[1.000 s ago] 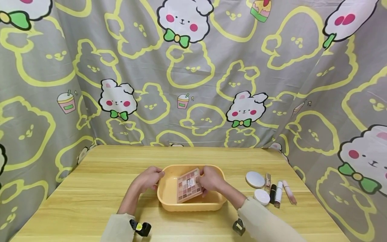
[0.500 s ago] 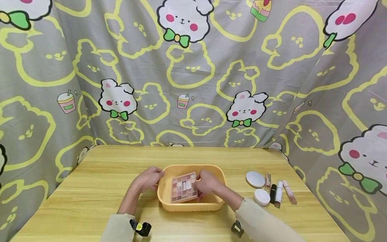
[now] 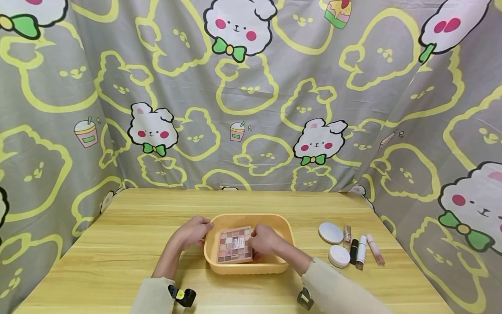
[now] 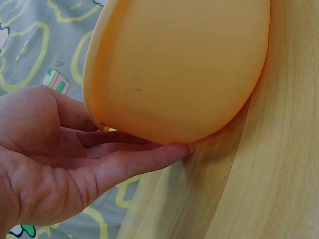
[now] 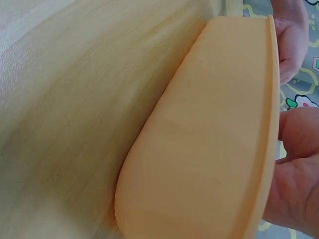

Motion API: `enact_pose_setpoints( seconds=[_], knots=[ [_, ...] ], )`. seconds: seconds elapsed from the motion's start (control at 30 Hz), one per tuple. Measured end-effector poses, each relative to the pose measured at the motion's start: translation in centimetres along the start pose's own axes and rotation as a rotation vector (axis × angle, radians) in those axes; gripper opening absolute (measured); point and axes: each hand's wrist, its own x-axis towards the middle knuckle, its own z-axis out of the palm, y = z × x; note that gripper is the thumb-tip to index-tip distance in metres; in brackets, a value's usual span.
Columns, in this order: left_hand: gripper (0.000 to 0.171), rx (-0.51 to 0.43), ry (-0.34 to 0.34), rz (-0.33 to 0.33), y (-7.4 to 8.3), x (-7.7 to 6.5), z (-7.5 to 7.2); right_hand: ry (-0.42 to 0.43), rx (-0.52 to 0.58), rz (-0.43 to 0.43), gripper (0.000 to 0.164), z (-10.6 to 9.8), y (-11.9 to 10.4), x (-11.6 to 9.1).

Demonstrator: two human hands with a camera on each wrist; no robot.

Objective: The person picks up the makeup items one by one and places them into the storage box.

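— Where do we find the palette [image 3: 232, 250]?
— Inside the orange tub [image 3: 251, 269], towards its left half, printed face up. We can read BACK on it; the lettering just before that is too faint for us.
— What about the right hand [image 3: 267, 240]?
— It pinches the palette's right edge, though we see mostly its back, and its fingertips are largely hidden. In the right wrist view the tub's wall covers its fingers, so we get only part of the hand, cut off at the border.
— Does the palette touch the tub's floor?
— We cannot tell; the near rim comes up to its lower edge.
— And the left hand [image 3: 194, 232]?
— It grips the tub's left end. From the left wrist we see its thumb against the outside, the other fingers partly out of sight.
— What lies on the table [image 3: 157, 211] to the right?
— A silver round case [image 3: 331, 233], a white round jar [image 3: 339, 256] and four slender tubes [image 3: 361, 251], their labels too small for us to read.
— The sleeves [image 3: 152, 296]?
— Both run off the bottom edge.
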Motion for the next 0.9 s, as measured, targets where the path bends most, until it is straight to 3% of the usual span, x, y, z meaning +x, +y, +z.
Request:
enact_pose_setpoints(
  seconds=[0.3, 0.5, 0.9],
  knots=[
    [0.039, 0.016, 0.026, -0.019, -0.17, 0.11, -0.03, 0.017, -0.091, 0.007, 0.023, 0.24, 0.06, 0.05],
    [0.039, 0.018, 0.027, -0.015, -0.08, 0.01, -0.09, 0.009, -0.102, 0.002, 0.014, 0.40, -0.06, 0.05],
    [0.040, 0.017, 0.029, -0.013, 0.05, 0.08, 0.05, -0.011, -0.115, 0.010, 0.016, 0.48, -0.19, -0.14]
  ],
)
